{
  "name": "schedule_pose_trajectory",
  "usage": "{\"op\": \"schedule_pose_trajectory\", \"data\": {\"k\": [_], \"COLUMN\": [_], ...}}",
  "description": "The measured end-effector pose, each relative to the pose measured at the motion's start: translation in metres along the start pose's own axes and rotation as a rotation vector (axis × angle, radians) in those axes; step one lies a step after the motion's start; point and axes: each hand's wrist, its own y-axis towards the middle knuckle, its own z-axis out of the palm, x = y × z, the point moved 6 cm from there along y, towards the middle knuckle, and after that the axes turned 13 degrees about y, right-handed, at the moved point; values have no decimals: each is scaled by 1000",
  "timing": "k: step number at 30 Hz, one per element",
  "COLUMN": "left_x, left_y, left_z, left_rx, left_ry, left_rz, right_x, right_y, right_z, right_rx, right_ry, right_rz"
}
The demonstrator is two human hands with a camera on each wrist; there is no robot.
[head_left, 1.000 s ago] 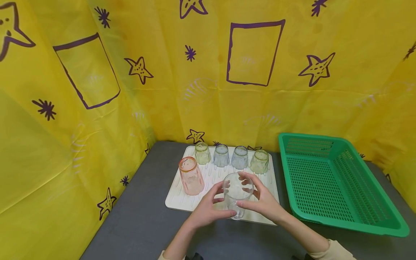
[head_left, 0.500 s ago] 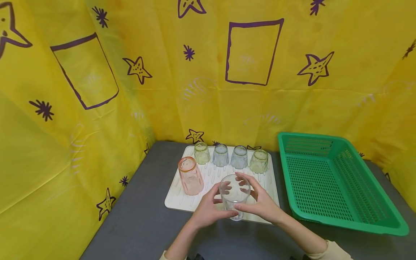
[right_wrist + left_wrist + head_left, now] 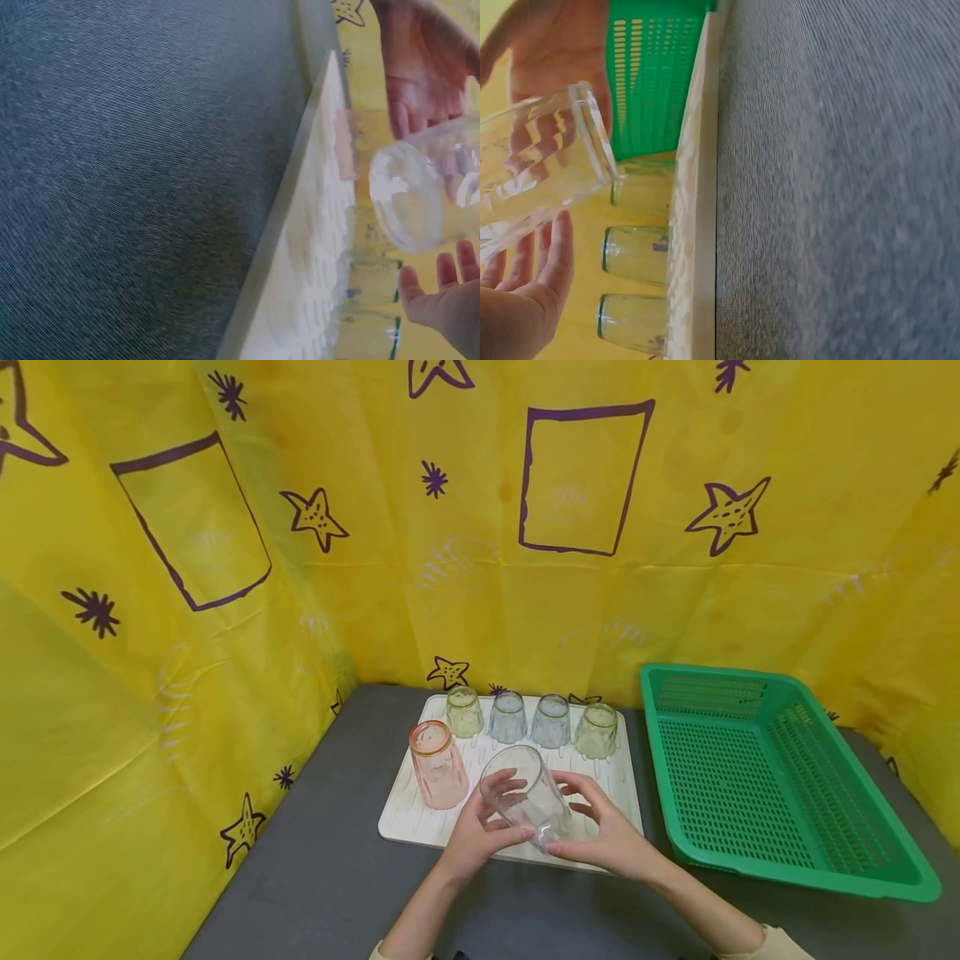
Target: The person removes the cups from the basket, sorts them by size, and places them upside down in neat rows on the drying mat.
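Both hands hold a large clear drinking glass [image 3: 536,802] over the front of a white ridged board [image 3: 405,817]. The glass leans, its mouth up and to the left, its base down and to the right. My left hand [image 3: 474,833] grips the side nearer the mouth, fingers curled behind it. Near the base, my right hand [image 3: 615,837] holds it between thumb and fingers. The right wrist view shows the thick round base of the glass [image 3: 409,196]. In the left wrist view, the fingers of the right hand [image 3: 559,56] show through the glass wall.
A pink glass with an orange rim [image 3: 439,772] stands on the board's left. Along its back edge is a row of smaller tinted glasses, green [image 3: 466,714], blue [image 3: 508,720], blue [image 3: 552,725] and green [image 3: 597,733]. A green perforated basket [image 3: 738,789] stands on the right.
The clear glass has gone from nearly upright to tilted, its mouth swinging left and its base staying lower right. The left hand has risen slightly with it; the other glasses stay put.
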Motion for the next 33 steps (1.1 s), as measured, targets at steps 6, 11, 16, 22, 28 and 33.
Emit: {"op": "schedule_pose_trajectory", "data": {"k": [6,11,16,22,28,33], "left_x": [-2,-2,-3,-3,-6,-6], "left_y": [-1,-1,-1,-2,-5,-5], "left_z": [5,10,12,4,-7,-9], "left_rx": [29,46,71,88,91,108], "left_ry": [-152,-179,-172,-168,-58,40], "left_rz": [2,12,10,24,37,17], "right_x": [-6,-8,-8,-1,8,12], "right_y": [-1,0,-1,-4,-5,-4], "right_z": [6,9,6,-5,-9,-8], "right_rx": [-25,-40,-67,-83,-25,35], "right_ry": [68,155,88,-161,-342,-464], "right_rz": [102,162,162,65,-72,-143]}}
